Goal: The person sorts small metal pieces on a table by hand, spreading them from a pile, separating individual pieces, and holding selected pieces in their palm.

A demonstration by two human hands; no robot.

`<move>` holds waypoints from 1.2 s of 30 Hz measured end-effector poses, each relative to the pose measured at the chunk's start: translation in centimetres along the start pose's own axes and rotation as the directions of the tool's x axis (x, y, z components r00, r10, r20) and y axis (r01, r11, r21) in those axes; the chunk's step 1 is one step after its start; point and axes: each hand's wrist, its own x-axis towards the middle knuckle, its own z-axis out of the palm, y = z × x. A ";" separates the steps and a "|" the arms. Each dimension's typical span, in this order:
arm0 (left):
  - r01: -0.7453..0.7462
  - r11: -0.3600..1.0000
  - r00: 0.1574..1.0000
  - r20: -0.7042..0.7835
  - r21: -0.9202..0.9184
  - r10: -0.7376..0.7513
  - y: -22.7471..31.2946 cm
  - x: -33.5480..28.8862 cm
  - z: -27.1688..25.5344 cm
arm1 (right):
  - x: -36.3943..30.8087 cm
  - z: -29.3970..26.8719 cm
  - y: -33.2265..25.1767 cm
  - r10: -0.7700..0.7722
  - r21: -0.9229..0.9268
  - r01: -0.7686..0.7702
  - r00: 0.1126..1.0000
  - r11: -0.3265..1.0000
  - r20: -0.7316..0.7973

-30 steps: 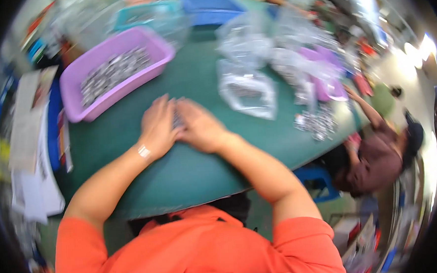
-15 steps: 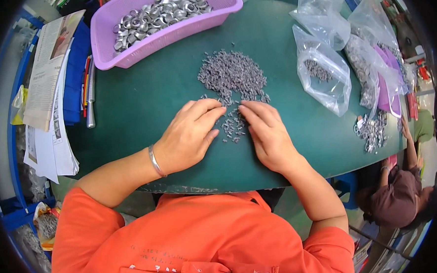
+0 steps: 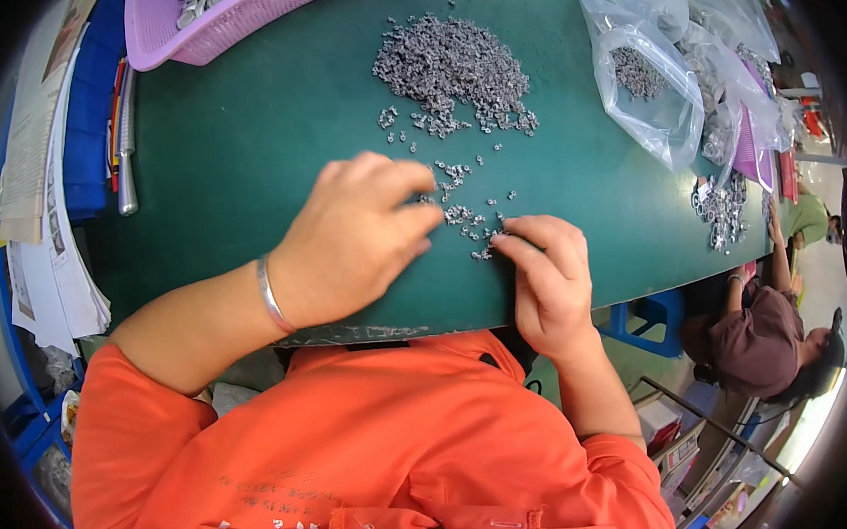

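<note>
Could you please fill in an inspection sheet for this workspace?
Surface: green tabletop, scuffed along its front edge.
Parts: heap of small grey pieces; loose pieces scattered nearer the person.
Clutter: papers at left, purple basket at upper left, clear plastic bags at right.
Hands: left hand beside loose pieces, its fingers blurred; right hand at the nearest pieces.
Cables: nothing clearly seen.
Surroundings: co-worker and blue stool at right.

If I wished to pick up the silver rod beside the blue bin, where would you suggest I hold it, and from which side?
I'd grip the silver rod by its near end, from the right: it is long and slim, that end extends past the thin coloured sticks, and the blue bin stands left, with green tabletop right.
</note>
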 end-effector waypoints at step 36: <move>0.383 0.815 0.851 -0.178 -0.435 -0.495 -3.1 1.0 -0.5 | -0.9 1.3 -1.8 0.112 0.033 -0.110 0.991 0.993 -0.076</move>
